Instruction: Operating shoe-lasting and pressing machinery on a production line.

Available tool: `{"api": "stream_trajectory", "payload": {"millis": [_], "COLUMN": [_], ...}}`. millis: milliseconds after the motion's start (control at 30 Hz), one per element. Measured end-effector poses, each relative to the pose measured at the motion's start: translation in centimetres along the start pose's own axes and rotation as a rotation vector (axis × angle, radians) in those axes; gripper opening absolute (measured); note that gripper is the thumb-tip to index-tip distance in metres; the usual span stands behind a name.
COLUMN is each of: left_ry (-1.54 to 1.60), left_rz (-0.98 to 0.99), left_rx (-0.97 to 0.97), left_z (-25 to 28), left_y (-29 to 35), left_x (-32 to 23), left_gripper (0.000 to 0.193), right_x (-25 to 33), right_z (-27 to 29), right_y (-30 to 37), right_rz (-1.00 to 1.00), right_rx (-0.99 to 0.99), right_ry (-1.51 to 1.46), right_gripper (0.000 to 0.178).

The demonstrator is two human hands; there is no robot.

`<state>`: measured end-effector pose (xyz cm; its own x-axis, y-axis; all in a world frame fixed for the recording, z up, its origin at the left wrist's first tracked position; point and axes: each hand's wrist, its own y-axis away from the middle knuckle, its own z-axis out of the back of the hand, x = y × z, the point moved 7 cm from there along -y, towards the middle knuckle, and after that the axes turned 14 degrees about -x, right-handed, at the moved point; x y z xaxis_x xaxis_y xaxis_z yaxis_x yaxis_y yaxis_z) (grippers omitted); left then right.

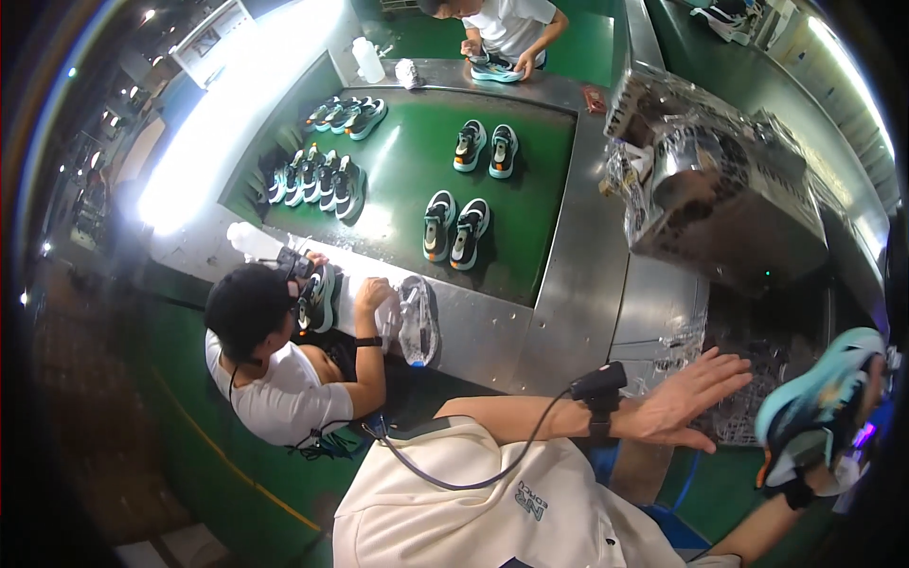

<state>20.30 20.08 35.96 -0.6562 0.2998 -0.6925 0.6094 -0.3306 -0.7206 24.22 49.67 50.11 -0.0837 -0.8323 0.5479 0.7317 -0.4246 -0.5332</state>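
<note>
My left hand (686, 398) reaches to the right with its fingers stretched out and nothing in it. A dark strap with a small black device on a cable sits at that wrist. At the far right my right hand (869, 393) grips a teal, black and orange sneaker (805, 402), which stands tilted with its light sole edge up. Part of that hand is hidden behind the shoe. Beside my left hand is a dark opening with a metal mesh or rack (743, 393) at the end of the metal table.
A metal housing wrapped in plastic (720, 199) stands ahead on the right. Paired sneakers (454, 227) and rows of more (317, 180) lie on the green conveyor belt (398, 161). A co-worker in a black cap (251, 312) handles a shoe at left; another person (507, 33) works at the far end.
</note>
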Motion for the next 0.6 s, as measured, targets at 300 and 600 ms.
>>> {"api": "stream_trajectory", "payload": {"millis": [300, 600], "left_ry": [-0.34, -0.536], "left_rz": [-0.042, -0.022], "left_rx": [0.107, 0.04], "left_z": [-6.7, -9.0], "left_y": [3.6, 2.7], "left_x": [1.7, 0.4], "left_gripper": [0.115, 0.113], "right_x": [-10.3, -2.9], "right_z": [-10.8, -4.6], "right_y": [5.0, 9.5], "right_rz": [-0.275, -0.517], "right_rx": [0.192, 0.182], "right_ry": [-0.325, -0.557], "right_gripper": [0.034, 0.057]}}
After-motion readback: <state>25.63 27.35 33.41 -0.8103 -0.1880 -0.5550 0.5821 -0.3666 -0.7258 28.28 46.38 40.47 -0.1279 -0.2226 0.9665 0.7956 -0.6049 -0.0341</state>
